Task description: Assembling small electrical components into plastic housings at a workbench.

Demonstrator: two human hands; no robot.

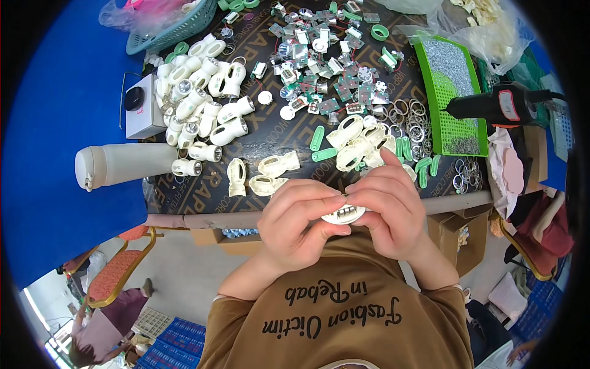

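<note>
Near the table's front edge, my left hand point(296, 216) and my right hand point(391, 208) pinch a small white flashlight shell point(339, 218) between fingertips and thumbs. A row of small shiny metal pieces shows inside it; the fingers cover the rest. Just beyond my left hand lie several loose cream shell halves point(278, 164). More cream shell halves point(353, 147) are piled beyond my right hand, with green oval plastic strips point(324, 154) around them. Finished-looking white flashlights point(203, 104) with metal-rimmed lens ends lie heaped at the left.
Circuit boards with wires and reflectors point(332, 61) cover the table's far middle. Metal key rings point(416, 132) lie at right, beside a green tray point(435, 132) of small metal parts and a black power tool point(491, 107). A white bottle point(123, 166) lies left, near a blue basket point(175, 31).
</note>
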